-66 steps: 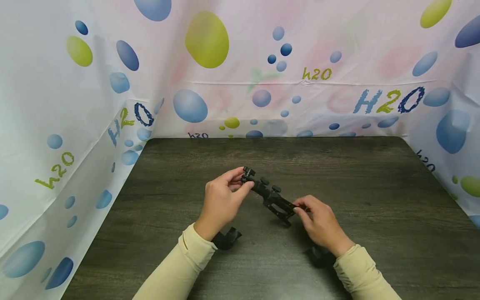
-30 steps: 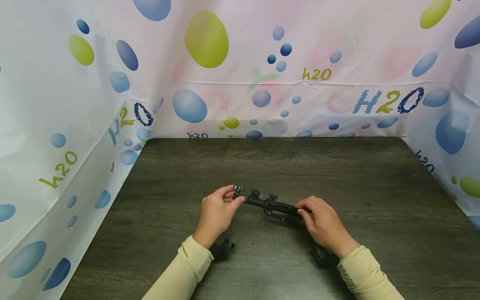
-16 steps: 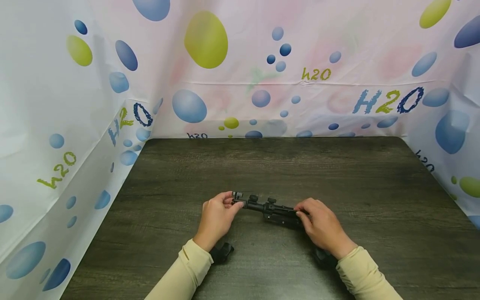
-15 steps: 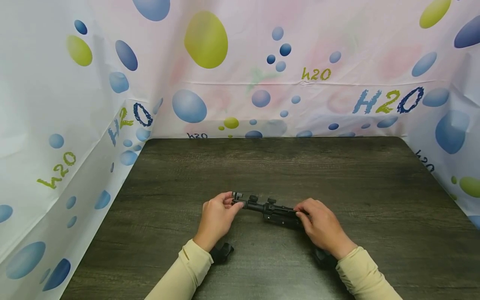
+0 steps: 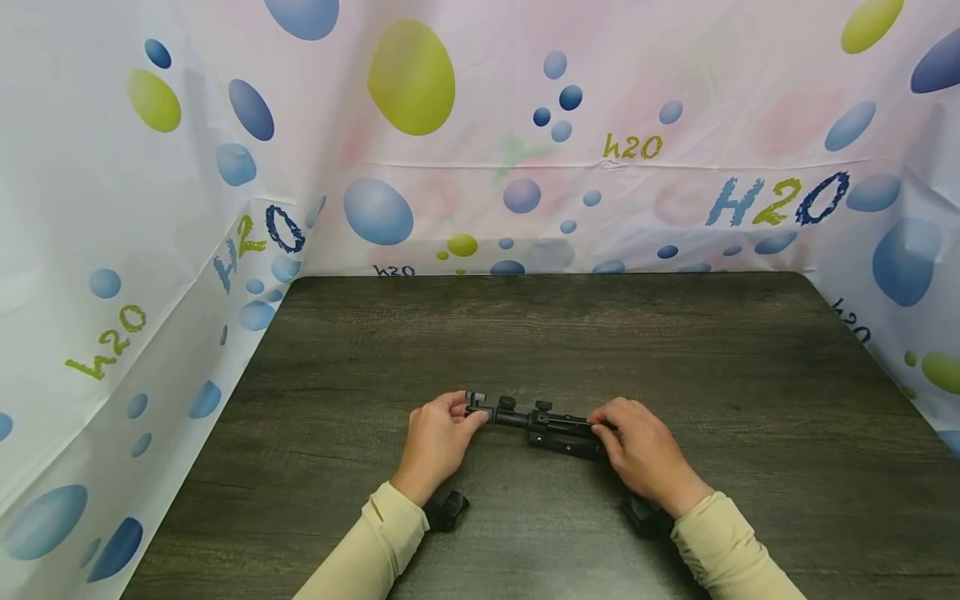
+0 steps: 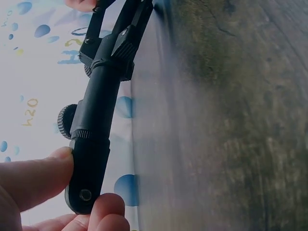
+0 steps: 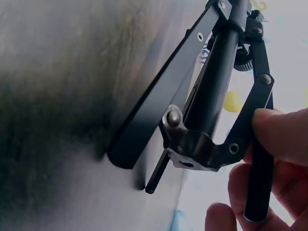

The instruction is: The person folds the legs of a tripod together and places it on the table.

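A small black mini tripod lies almost level between both hands, close over the dark table, with knobs along its upper side. My left hand pinches its head end between thumb and fingers. In the left wrist view a ribbed knob juts from the centre column. My right hand pinches one of its legs at the other end. The right wrist view shows that leg held by thumb and fingers, a metal hinge bracket at the column's foot, and another leg on the table side.
The dark wood-grain table runs back to a white curtain printed with blue and green dots, which also hangs at both sides. Black wrist cameras show under the left wrist and right wrist.
The tripod has swung from a steep slant to nearly level as my left hand came down toward the table. Its legs look closer together. In the last half second it barely moves.
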`<state>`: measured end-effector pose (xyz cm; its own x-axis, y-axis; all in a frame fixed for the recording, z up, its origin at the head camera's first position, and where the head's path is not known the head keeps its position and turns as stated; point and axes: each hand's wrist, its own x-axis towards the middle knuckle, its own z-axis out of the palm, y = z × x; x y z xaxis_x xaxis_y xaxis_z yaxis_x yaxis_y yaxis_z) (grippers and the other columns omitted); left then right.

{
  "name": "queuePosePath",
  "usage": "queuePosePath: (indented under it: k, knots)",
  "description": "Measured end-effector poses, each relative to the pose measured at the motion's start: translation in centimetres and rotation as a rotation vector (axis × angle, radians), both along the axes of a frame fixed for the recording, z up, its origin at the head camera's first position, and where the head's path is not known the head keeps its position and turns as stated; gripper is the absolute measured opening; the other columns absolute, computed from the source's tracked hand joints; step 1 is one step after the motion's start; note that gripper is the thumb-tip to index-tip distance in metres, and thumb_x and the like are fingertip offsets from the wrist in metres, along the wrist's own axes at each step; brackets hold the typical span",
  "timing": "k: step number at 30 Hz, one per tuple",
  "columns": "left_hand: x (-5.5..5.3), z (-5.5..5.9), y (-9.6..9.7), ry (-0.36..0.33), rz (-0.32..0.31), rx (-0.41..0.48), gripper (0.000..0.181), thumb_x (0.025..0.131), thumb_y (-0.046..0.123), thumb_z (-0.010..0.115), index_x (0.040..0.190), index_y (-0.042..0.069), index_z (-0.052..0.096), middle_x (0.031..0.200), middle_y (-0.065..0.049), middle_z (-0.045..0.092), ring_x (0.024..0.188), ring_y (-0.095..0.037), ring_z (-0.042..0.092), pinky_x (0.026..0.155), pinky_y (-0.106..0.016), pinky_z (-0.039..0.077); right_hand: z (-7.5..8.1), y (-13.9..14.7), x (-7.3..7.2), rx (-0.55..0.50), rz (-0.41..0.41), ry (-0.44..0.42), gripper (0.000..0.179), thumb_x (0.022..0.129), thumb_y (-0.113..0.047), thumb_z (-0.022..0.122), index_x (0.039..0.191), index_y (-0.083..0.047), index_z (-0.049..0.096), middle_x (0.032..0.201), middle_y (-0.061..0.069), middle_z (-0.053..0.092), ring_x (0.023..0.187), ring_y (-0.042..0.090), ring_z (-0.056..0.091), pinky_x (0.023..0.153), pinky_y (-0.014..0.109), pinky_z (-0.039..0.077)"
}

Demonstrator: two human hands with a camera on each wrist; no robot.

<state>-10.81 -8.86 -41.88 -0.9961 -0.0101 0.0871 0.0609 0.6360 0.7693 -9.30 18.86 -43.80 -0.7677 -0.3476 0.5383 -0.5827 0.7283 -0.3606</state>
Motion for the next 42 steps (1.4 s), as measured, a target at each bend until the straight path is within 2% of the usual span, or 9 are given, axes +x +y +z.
queuePosePath:
  k: [8,15,22,31,42]
  knots:
    - [0.1,-0.5,0.1,0.006,-0.003,-0.057,0.042,0.087,0.021,0.080,0.115,-0.008,0.069,0.096,-0.016,0.074,0.091,-0.027,0.072,0.074,-0.041,0.059,0.0,0.1,-0.1,0.013,0.009,0.006,0.020,0.080,0.005,0.078,0.089,-0.010,0.069,0.087,-0.002,0.064,0.080,0.019,0.061,0.069,0.038,0.052]
    - [0.2,-0.8,0.0,-0.056,0.001,-0.079,0.044,0.087,0.022,0.081,0.116,-0.008,0.068,0.095,-0.014,0.074,0.089,-0.027,0.071,0.074,-0.042,0.058,0.0,0.1,-0.2,0.019,0.029,-0.018,0.005,0.091,-0.005,0.073,0.090,-0.008,0.069,0.087,-0.001,0.064,0.081,0.020,0.061,0.072,0.040,0.051]
    - [0.2,-0.9,-0.1,-0.107,-0.004,-0.085,0.046,0.086,0.022,0.081,0.116,-0.009,0.067,0.096,-0.016,0.074,0.091,-0.029,0.071,0.076,-0.043,0.058,0.0,-0.1,-0.2,0.027,0.019,-0.016,0.016,0.083,0.002,0.078,0.089,-0.010,0.069,0.087,-0.002,0.064,0.080,0.019,0.060,0.070,0.039,0.051]
    - [0.4,-1.2,-0.1,-0.128,-0.017,-0.119,0.045,0.087,0.022,0.080,0.116,-0.010,0.067,0.097,-0.017,0.074,0.092,-0.031,0.071,0.077,-0.046,0.057,0.0,-0.2,-0.1,0.036,0.016,-0.018,0.020,0.082,0.003,0.078,0.089,-0.013,0.068,0.086,-0.003,0.063,0.079,0.017,0.060,0.068,0.037,0.051]
    - [0.2,-1.2,-0.3,-0.105,-0.035,-0.154,0.044,0.086,0.023,0.080,0.113,-0.009,0.069,0.094,-0.016,0.074,0.090,-0.031,0.071,0.078,-0.047,0.057,-0.1,-0.3,-0.2,0.022,0.023,-0.013,0.017,0.082,0.001,0.079,0.088,-0.011,0.068,0.086,-0.002,0.064,0.079,0.018,0.060,0.070,0.039,0.051]
